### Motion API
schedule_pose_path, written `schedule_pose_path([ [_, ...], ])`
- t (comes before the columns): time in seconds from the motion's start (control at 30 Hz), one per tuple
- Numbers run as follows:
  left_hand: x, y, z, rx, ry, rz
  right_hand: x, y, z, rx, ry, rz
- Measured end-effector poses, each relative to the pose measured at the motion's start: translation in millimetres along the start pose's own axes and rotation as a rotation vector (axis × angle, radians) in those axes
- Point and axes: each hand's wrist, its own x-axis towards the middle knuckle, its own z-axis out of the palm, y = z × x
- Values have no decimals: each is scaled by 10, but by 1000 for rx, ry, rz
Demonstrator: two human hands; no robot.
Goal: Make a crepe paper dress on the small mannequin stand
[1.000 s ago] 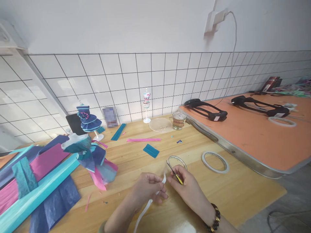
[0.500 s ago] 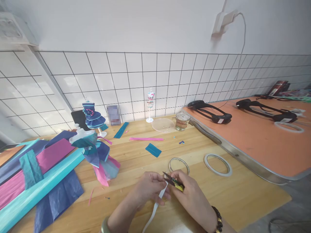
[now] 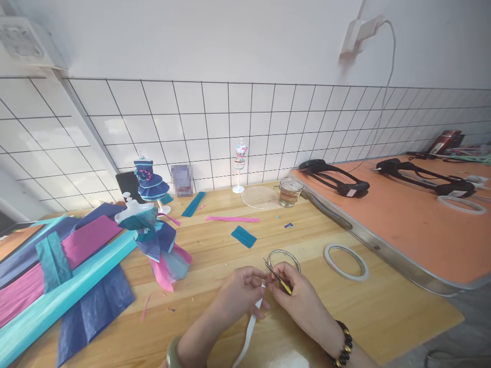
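Note:
Near the front middle of the table, my left hand (image 3: 242, 292) pinches the top end of a narrow white strip (image 3: 249, 329), which hangs down toward the bottom edge. Close beside it, my right hand (image 3: 297, 296) is closed round small scissors (image 3: 284, 286) with yellow on the handles; their dark blades point up and to the left. Just behind my right hand lies a tape ring (image 3: 273, 254), partly covered by the fingers. A wider white tape roll (image 3: 346, 262) rests flat to the right.
At left stand a small dress form in a layered paper dress (image 3: 153, 240) and another in blue (image 3: 150, 184), beside coloured crepe paper sheets (image 3: 92, 273). A bare form (image 3: 240, 158), a glass of water (image 3: 290, 191) and paper scraps (image 3: 244, 236) lie farther back. An orange board (image 3: 414, 230) borders the right.
The scissors have turned, their blades now pointing more upward and away from the strip. My hands stay close together; the view has shifted slightly.

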Motion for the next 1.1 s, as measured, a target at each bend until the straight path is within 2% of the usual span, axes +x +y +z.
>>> schedule_pose_path([
  [0.23,6,-40,-35,5,-54,-38,16,8,-22,-43,21,9],
  [0.33,-3,-24,-55,-35,-99,-44,18,-10,-42,2,33,19],
  [0.5,-22,1,-86,-67,-159,-51,32,-53,-102,134,-59,92],
  [0.6,-39,30,-100,-92,-174,-53,28,-52,-161,154,-13,102],
  [0.67,-47,50,-111,-108,-171,-42,0,-45,-216,96,-19,82],
  [0.9,-44,75,-124,-146,-184,1,-197,-80,-427,-227,-230,120],
  [1.1,-33,47,-102,-109,-207,11,-201,-151,-401,-351,-234,89],
])
